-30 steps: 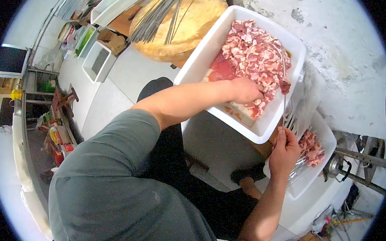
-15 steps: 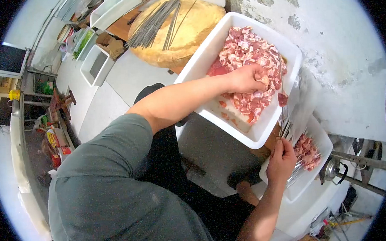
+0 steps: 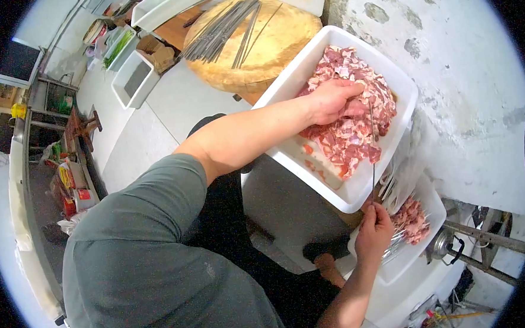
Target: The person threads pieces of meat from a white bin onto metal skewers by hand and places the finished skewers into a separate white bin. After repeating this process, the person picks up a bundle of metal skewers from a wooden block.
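Observation:
Over a large white tub (image 3: 301,174) of cut raw meat (image 3: 356,138), my left hand (image 3: 333,101) has its fingers closed on a small piece of meat (image 3: 360,87). My right hand (image 3: 375,229) is below the tub's near corner, closed around the end of a thin metal skewer (image 3: 374,179). The skewer points up across the tub, its tip close to my left fingers. Meat seems to sit partway along it, though it blends with the pile behind. Beside my right hand, a second white tub (image 3: 433,199) holds skewered meat (image 3: 413,221) and clear plastic film (image 3: 398,157).
A round wooden chopping block (image 3: 291,29) carries a fan of bare skewers (image 3: 223,32). White bins (image 3: 122,91) and a cardboard box (image 3: 157,53) stand to its left. A stained wall (image 3: 453,65) borders the tubs. A metal frame (image 3: 486,235) is at the lower right.
My left hand has lifted a little from the meat and moved up, now pinching a piece near the skewer tip. My right hand has shifted slightly down and left, the skewer now over the tub.

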`<state>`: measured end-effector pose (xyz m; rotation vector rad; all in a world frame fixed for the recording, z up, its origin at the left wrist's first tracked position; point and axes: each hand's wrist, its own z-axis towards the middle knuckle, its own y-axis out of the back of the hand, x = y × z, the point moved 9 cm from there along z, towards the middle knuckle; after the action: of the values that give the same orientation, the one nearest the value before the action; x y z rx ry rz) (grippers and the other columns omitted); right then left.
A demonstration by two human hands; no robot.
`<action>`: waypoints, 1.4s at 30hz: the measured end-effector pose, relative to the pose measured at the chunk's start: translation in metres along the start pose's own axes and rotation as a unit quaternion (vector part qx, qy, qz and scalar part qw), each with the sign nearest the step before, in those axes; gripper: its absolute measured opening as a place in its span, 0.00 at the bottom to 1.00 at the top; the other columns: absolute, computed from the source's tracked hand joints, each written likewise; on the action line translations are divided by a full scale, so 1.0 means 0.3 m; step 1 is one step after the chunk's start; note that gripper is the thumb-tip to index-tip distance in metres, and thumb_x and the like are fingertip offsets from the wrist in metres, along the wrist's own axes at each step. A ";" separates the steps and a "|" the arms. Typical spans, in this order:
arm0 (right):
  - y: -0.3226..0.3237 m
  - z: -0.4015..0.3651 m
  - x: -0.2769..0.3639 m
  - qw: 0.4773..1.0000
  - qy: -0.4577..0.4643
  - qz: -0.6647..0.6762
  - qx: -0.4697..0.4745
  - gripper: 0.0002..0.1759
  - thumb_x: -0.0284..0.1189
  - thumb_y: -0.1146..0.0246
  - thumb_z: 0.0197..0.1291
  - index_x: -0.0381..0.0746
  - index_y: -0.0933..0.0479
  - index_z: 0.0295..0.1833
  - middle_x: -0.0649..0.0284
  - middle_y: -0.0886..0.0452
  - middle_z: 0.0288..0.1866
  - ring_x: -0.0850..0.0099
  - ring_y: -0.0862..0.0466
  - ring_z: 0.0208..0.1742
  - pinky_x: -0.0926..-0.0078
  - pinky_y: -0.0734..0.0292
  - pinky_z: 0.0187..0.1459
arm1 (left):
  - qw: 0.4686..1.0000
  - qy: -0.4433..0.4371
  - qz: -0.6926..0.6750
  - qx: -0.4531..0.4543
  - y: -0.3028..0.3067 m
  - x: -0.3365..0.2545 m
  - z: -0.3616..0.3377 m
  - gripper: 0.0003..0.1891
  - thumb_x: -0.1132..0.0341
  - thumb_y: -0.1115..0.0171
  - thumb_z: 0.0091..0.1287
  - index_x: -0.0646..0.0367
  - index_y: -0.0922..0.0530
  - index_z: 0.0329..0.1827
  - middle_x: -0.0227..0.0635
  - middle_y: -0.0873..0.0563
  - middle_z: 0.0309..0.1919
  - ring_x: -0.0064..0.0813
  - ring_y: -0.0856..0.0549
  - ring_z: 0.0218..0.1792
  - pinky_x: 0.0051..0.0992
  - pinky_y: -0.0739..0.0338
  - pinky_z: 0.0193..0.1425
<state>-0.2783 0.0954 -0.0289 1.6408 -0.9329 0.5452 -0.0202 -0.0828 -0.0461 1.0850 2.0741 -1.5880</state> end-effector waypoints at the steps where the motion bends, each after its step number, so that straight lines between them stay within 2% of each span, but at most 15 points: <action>1: -0.003 -0.002 0.003 1.000 0.009 -0.002 0.001 0.15 0.35 0.38 0.67 0.33 0.18 0.49 0.52 0.13 0.42 0.62 0.15 0.43 0.68 0.22 0.48 | 1.000 -0.004 -0.009 -0.006 0.007 -0.003 0.009 0.10 0.65 0.41 0.73 0.62 0.23 0.50 0.38 0.16 0.46 0.36 0.13 0.44 0.31 0.15 0.48; 4: -0.009 -0.003 0.034 0.999 0.036 0.001 -0.005 0.15 0.34 0.38 0.67 0.33 0.18 0.49 0.52 0.13 0.41 0.64 0.15 0.43 0.68 0.22 0.48 | 1.000 -0.011 -0.021 -0.005 -0.007 -0.020 -0.002 0.10 0.65 0.40 0.73 0.61 0.23 0.50 0.37 0.16 0.45 0.36 0.13 0.44 0.32 0.16 0.49; 8: -0.010 -0.007 0.056 0.999 0.024 0.027 -0.002 0.15 0.34 0.38 0.67 0.33 0.18 0.49 0.53 0.13 0.41 0.65 0.15 0.42 0.69 0.22 0.47 | 0.999 -0.009 -0.031 0.008 -0.015 -0.020 -0.005 0.10 0.64 0.40 0.73 0.59 0.24 0.51 0.36 0.15 0.44 0.36 0.13 0.44 0.33 0.16 0.49; 11: -0.002 0.004 0.027 0.999 0.031 0.036 -0.018 0.16 0.35 0.38 0.67 0.33 0.19 0.49 0.53 0.13 0.41 0.65 0.15 0.41 0.69 0.22 0.46 | 1.000 -0.013 -0.001 -0.005 -0.021 -0.024 -0.008 0.10 0.61 0.47 0.76 0.55 0.25 0.52 0.42 0.14 0.50 0.33 0.13 0.47 0.32 0.17 0.49; 16: -0.004 -0.001 0.045 1.000 0.028 0.001 -0.011 0.16 0.35 0.39 0.67 0.32 0.19 0.49 0.53 0.14 0.41 0.65 0.15 0.41 0.69 0.22 0.46 | 1.000 -0.019 -0.006 -0.001 -0.019 -0.026 -0.003 0.10 0.61 0.48 0.77 0.55 0.25 0.52 0.43 0.14 0.50 0.33 0.13 0.48 0.33 0.17 0.48; 19: -0.008 -0.004 0.071 0.998 0.055 0.012 -0.015 0.13 0.31 0.39 0.70 0.30 0.20 0.47 0.67 0.18 0.34 0.80 0.23 0.35 0.81 0.27 0.39 | 1.000 -0.017 -0.011 0.010 -0.026 -0.025 -0.004 0.09 0.61 0.48 0.77 0.55 0.26 0.51 0.43 0.14 0.50 0.34 0.13 0.48 0.33 0.17 0.48; 22: -0.010 -0.008 0.074 0.999 0.041 0.018 -0.009 0.14 0.33 0.38 0.67 0.33 0.18 0.49 0.54 0.14 0.40 0.67 0.15 0.40 0.71 0.22 0.45 | 1.000 -0.019 -0.015 0.011 -0.032 -0.025 -0.008 0.09 0.60 0.48 0.77 0.55 0.26 0.51 0.42 0.14 0.50 0.34 0.13 0.48 0.32 0.17 0.47; 28: -0.011 -0.007 0.081 0.999 0.048 0.017 -0.011 0.14 0.32 0.38 0.67 0.32 0.18 0.49 0.54 0.14 0.39 0.67 0.16 0.39 0.71 0.22 0.45 | 1.000 -0.021 -0.020 0.005 -0.037 -0.024 -0.012 0.09 0.60 0.48 0.77 0.54 0.26 0.51 0.39 0.14 0.49 0.33 0.13 0.48 0.32 0.19 0.48; 31: -0.007 -0.010 0.096 0.998 0.061 0.007 -0.023 0.15 0.32 0.39 0.70 0.29 0.19 0.48 0.63 0.15 0.36 0.77 0.20 0.38 0.78 0.25 0.43 | 1.000 -0.023 -0.016 0.011 -0.042 -0.029 -0.015 0.09 0.60 0.48 0.77 0.54 0.26 0.51 0.38 0.14 0.49 0.31 0.14 0.48 0.32 0.20 0.49; 37: -0.007 -0.006 0.106 0.996 0.069 -0.048 -0.028 0.15 0.32 0.40 0.70 0.29 0.19 0.49 0.63 0.16 0.36 0.76 0.20 0.37 0.78 0.25 0.43 | 1.000 -0.026 -0.006 0.002 -0.048 -0.027 -0.022 0.11 0.60 0.47 0.77 0.56 0.26 0.52 0.40 0.14 0.49 0.31 0.14 0.48 0.30 0.19 0.45; 40: -0.014 -0.006 0.110 0.997 0.067 -0.032 -0.014 0.14 0.33 0.40 0.67 0.33 0.18 0.50 0.50 0.14 0.43 0.61 0.14 0.43 0.67 0.21 0.47 | 0.999 -0.031 -0.017 -0.005 -0.044 -0.019 -0.020 0.11 0.61 0.46 0.76 0.58 0.26 0.53 0.43 0.15 0.50 0.32 0.14 0.49 0.29 0.17 0.46; 42: -0.016 -0.009 0.118 0.998 0.058 -0.020 -0.011 0.15 0.32 0.40 0.68 0.33 0.18 0.51 0.50 0.14 0.43 0.61 0.13 0.43 0.68 0.21 0.47 | 0.999 -0.034 -0.029 -0.010 -0.044 -0.017 -0.020 0.11 0.61 0.46 0.76 0.58 0.26 0.53 0.44 0.15 0.50 0.33 0.14 0.49 0.30 0.17 0.48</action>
<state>-0.2534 0.0881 -0.0042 1.5872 -0.8176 0.5946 -0.0251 -0.0804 -0.0317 0.9588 2.0907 -1.6043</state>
